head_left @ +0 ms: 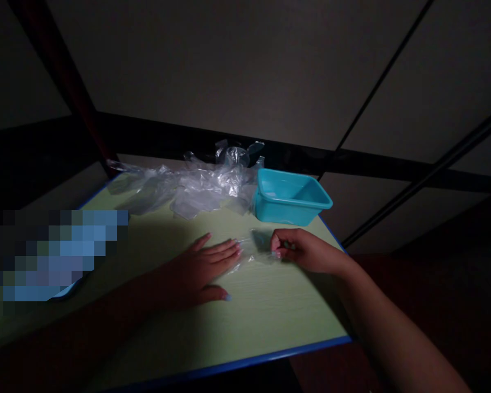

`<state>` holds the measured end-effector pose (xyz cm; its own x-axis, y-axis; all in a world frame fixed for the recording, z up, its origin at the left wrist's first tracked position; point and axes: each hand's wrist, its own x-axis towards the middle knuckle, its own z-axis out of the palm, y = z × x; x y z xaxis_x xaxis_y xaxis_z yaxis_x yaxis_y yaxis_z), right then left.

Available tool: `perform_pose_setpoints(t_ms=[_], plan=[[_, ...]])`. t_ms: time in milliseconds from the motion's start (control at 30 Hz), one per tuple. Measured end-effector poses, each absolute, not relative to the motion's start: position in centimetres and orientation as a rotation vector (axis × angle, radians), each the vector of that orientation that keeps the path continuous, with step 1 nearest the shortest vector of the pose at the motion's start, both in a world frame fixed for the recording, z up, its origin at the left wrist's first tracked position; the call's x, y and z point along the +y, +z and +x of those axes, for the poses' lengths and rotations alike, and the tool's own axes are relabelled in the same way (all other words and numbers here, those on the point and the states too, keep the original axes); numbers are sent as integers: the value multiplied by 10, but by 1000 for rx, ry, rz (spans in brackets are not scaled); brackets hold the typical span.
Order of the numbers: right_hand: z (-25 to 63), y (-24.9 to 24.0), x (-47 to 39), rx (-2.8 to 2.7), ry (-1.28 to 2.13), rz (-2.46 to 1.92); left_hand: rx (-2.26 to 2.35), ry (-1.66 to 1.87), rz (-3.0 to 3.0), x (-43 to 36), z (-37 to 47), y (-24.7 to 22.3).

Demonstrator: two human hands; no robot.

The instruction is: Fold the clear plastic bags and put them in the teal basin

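A clear plastic bag (251, 254) lies on the pale table in front of me, between my two hands. My left hand (207, 262) rests flat with its fingers stretched out, the fingertips pressing on the bag's left part. At the bag's right end, my right hand (292, 245) is closed in a pinch on its edge. Behind the hands is a heap of crumpled clear plastic bags (204, 188). The turquoise plastic basket (290, 210) stands just beyond my right hand; a pale patch shows inside it.
The table (249, 322) has a blue edge and ends close to my right forearm. On the left lies a blurred-out bluish object (73, 251) that looks like a flat device. Dark-trimmed panels (229, 71) rise behind the table. The light is dim.
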<state>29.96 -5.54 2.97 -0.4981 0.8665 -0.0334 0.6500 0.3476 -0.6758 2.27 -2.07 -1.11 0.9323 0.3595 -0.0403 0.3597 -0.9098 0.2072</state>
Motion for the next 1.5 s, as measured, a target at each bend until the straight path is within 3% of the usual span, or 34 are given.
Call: perform_pose_setpoints(t_ms=[333, 700, 967, 1500], plan=[[306, 27, -54, -2411, 1132, -1422, 516, -17, 2849, -22, 20, -11], [301, 30, -56, -2371, 619, -1408, 524, 19, 2847, -20, 18, -17], [298, 24, -55, -2365, 689, -1360, 556, 17, 2845, -21, 20, -14], [303, 27, -54, -2360, 413, -1338, 594, 45, 2831, -24, 19, -13]])
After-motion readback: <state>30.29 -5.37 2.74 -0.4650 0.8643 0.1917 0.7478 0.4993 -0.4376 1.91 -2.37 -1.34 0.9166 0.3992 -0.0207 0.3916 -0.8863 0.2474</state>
